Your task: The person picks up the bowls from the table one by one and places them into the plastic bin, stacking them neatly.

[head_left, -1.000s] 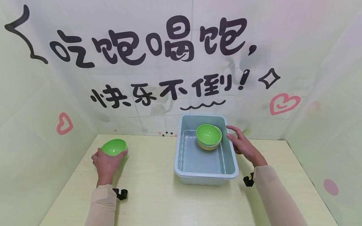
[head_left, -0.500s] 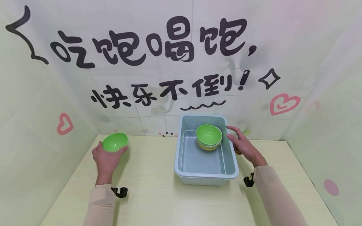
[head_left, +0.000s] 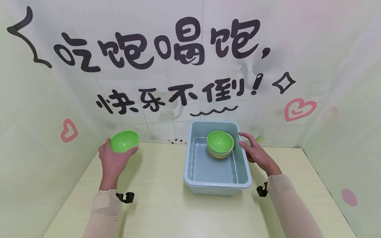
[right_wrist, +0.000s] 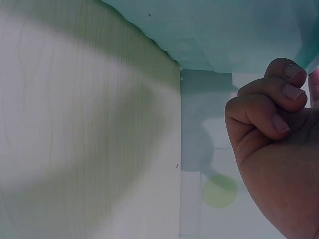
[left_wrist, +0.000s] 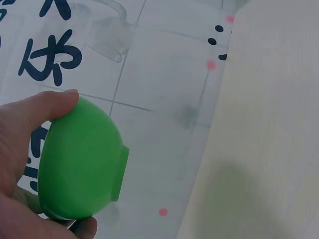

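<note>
A green bowl (head_left: 124, 141) is held by my left hand (head_left: 114, 162), clear of the table with its opening tilted up and away. In the left wrist view the thumb and fingers grip this bowl (left_wrist: 82, 162) at opposite sides of its rim. To the right, a light blue plastic basin (head_left: 217, 184) stands on the table. Inside, near its right back corner, sits a stack of bowls (head_left: 220, 143), green on top with white and yellow below. My right hand (head_left: 258, 154) holds the basin's right rim with thumb and forefinger; the right wrist view shows the other fingers (right_wrist: 264, 107) curled beneath the rim.
The pale wooden table (head_left: 157, 205) ends at a back wall (head_left: 166, 129) printed with large black lettering. Side walls (head_left: 38, 158) flank it left and right. Each wrist carries a small black mount (head_left: 125, 197).
My left hand has lifted the green bowl off the table, moving it up, back and slightly right. The right hand, basin and stacked bowls stay in place.
</note>
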Action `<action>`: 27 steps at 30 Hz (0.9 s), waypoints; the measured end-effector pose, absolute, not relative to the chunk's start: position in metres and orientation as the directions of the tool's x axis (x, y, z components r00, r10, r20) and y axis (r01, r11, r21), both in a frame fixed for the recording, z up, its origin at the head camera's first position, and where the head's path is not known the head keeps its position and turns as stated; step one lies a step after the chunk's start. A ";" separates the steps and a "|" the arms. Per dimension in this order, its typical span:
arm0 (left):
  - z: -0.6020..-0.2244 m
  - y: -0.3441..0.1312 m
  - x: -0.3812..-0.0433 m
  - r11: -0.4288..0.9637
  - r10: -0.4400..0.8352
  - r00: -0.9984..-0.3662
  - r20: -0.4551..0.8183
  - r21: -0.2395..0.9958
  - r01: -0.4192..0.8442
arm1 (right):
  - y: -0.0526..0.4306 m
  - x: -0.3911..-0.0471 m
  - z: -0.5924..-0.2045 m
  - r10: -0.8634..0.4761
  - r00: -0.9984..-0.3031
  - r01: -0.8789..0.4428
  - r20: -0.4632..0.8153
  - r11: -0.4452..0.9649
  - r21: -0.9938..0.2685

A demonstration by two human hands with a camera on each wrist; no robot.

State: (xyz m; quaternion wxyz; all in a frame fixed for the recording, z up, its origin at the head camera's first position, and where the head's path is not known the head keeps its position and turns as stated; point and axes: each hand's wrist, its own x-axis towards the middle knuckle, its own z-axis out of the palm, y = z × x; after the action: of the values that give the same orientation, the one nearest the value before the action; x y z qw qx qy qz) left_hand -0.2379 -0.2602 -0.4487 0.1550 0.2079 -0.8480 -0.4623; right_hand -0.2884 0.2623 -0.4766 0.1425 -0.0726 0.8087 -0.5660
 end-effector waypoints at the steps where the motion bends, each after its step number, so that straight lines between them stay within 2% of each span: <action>1: -0.446 -0.259 -0.238 0.486 -0.492 -0.868 0.068 0.849 -0.209 | 0.262 -0.288 -0.477 -0.279 -0.949 0.046 -0.150 0.347 -0.937; 27: -0.401 -0.231 -0.239 0.539 -0.357 -0.927 0.112 0.836 -0.107 | 0.262 -0.288 -0.476 -0.276 -0.950 0.045 -0.147 0.342 -0.939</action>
State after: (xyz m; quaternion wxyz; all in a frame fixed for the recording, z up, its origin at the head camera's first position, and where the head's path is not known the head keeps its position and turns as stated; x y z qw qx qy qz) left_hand -0.2393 -0.2305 -0.4007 0.1360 0.1339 -0.8665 -0.4612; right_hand -0.2880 0.2619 -0.4757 0.1413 -0.0715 0.8069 -0.5690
